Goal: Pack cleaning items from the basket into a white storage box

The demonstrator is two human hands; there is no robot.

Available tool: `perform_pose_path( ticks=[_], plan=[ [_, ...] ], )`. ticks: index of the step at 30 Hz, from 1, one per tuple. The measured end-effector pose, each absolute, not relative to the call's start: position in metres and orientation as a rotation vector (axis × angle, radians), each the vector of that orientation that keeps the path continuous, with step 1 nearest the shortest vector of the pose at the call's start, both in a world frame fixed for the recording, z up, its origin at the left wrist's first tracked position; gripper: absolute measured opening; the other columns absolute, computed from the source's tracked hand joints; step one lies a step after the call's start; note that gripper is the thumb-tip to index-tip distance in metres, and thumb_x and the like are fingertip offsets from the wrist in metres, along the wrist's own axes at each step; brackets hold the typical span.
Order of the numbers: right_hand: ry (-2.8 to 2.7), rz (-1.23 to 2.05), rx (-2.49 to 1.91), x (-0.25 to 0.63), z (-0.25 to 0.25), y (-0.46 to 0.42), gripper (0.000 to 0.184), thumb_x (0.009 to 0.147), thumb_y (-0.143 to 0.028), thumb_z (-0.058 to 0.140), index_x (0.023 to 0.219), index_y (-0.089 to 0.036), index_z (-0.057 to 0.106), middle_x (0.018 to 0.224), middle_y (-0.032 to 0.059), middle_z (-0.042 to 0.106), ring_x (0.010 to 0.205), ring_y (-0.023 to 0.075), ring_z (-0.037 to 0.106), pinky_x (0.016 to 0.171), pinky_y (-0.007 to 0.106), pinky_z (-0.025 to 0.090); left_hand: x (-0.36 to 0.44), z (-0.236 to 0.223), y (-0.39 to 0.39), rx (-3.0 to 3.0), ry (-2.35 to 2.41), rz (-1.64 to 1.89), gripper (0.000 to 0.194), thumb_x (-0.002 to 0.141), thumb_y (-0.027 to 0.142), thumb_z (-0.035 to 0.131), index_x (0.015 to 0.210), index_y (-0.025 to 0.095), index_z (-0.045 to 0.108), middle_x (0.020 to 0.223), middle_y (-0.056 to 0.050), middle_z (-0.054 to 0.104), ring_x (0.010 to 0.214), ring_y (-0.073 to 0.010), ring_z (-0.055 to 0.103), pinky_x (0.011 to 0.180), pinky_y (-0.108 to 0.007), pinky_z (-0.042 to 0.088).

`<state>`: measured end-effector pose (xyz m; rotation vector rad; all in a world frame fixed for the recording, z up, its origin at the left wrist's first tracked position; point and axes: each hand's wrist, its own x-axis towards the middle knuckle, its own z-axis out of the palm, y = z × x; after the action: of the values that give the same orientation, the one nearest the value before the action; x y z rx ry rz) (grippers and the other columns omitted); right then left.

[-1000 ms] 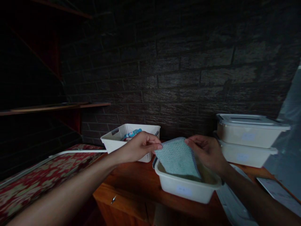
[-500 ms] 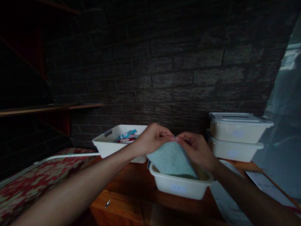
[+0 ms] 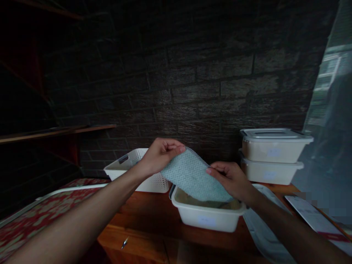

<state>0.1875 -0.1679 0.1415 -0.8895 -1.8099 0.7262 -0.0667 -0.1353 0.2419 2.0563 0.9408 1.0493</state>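
A light blue-green textured cloth point(image 3: 192, 178) with a dark checked edge hangs between my hands. My left hand point(image 3: 166, 154) pinches its upper corner, thumb on the near side. Farther right and lower, my right hand point(image 3: 227, 178) is closed on the same checked edge. Beneath the cloth stands a white plastic box point(image 3: 189, 216) without its lid, a pale label on its front. The cloth's lower part dips to the box's opening and hides some of the inside. Behind my left hand is a white perforated basket point(image 3: 155, 183), its contents mostly covered.
Two lidded white boxes point(image 3: 271, 172) are stacked at the back right. A pale lid point(image 3: 266, 220) lies under my right forearm, beside a flat white item point(image 3: 310, 216) with a red band. The wooden cabinet top point(image 3: 148, 209) meets a dark brick wall point(image 3: 192, 91). A shelf point(image 3: 57, 132) juts out at left.
My hands have moved apart along the checked edge: the left up and leftward, the right slightly lower. More of the cloth is spread between them. The view has shifted slightly.
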Motion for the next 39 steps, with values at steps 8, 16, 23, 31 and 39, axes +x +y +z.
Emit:
perform_pose_path(
  ticks=[8, 16, 23, 31, 39],
  plan=[
    [-1.763, 0.827, -0.876, 0.208, 0.134, -0.174, 0.027, 0.094, -0.044, 0.063, 0.098, -0.023, 0.080, 0.089, 0.0014, 0.076, 0.077, 0.0166, 0.067, 0.068, 0.028, 0.051, -0.079, 0.229, -0.133, 1.918, 0.983, 1.203, 0.025, 0.085, 0.039, 0.075, 0.097, 0.017, 0.077, 0.087, -0.004, 0.076, 0.073, -0.0130, 0.062, 0.062, -0.021, 0.042],
    [-1.594, 0.944, -0.850, 0.222, 0.127, -0.173, 0.030, 0.084, -0.040, 0.076, 0.111, -0.028, 0.078, 0.107, 0.0022, 0.078, 0.093, 0.0205, 0.073, 0.082, 0.033, 0.057, -0.082, 0.227, -0.135, 1.899, 1.002, 1.346, 0.028, 0.081, 0.041, 0.077, 0.096, 0.018, 0.078, 0.088, -0.006, 0.077, 0.073, -0.0159, 0.064, 0.063, -0.023, 0.045],
    [-1.585, 0.780, -0.851, 0.219, 0.123, -0.177, 0.018, 0.081, -0.037, 0.080, 0.085, -0.021, 0.075, 0.085, 0.0017, 0.076, 0.075, 0.0150, 0.070, 0.066, 0.025, 0.054, -0.079, 0.225, -0.132, 1.862, 1.010, 1.352, 0.023, 0.081, 0.039, 0.078, 0.092, 0.019, 0.079, 0.085, -0.004, 0.076, 0.071, -0.0134, 0.063, 0.060, -0.021, 0.043],
    [-1.694, 0.692, -0.792, 0.209, 0.112, -0.169, 0.017, 0.092, -0.036, 0.067, 0.093, -0.020, 0.071, 0.114, 0.0079, 0.072, 0.113, 0.0225, 0.066, 0.097, 0.037, 0.052, -0.065, 0.255, -0.145, 1.931, 1.030, 1.297, 0.028, 0.078, 0.042, 0.080, 0.095, 0.020, 0.079, 0.086, -0.006, 0.078, 0.069, -0.0168, 0.066, 0.059, -0.024, 0.049],
    [-1.744, 0.470, -0.851, 0.191, 0.115, -0.179, 0.005, 0.084, -0.016, 0.066, 0.084, -0.021, 0.065, 0.104, 0.0041, 0.072, 0.108, 0.0212, 0.066, 0.092, 0.033, 0.050, -0.063, 0.276, -0.144, 2.060, 1.102, 1.155, 0.025, 0.081, 0.044, 0.076, 0.091, 0.021, 0.080, 0.086, -0.006, 0.079, 0.069, -0.0178, 0.068, 0.059, -0.024, 0.052]
  ],
)
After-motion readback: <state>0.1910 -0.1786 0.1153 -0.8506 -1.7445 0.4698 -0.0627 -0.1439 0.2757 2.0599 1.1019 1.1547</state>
